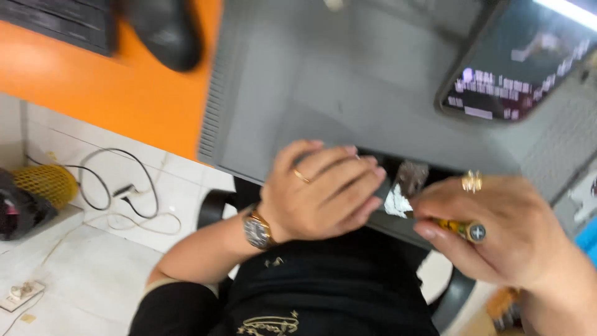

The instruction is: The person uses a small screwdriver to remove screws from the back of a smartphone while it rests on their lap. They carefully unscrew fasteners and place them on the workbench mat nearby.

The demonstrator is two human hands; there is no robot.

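Though blurred, screwdriver (461,229) tip unseen, monitor (348,81) cropped.

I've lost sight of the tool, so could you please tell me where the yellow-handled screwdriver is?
In the head view, the yellow-handled screwdriver is right of centre, gripped in the right hand, just right of the left hand on the grey case.

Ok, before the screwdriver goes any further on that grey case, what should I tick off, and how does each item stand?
1. Left hand flat on the grey case, bracing it: ok.
2. Right hand gripping the yellow-handled screwdriver: ok.
3. Screwdriver tip seated on a screw: cannot tell, hidden and blurred.
4. Case resting steadily on the lap: cannot tell.
5. Left fingers apart from the tip: cannot tell.
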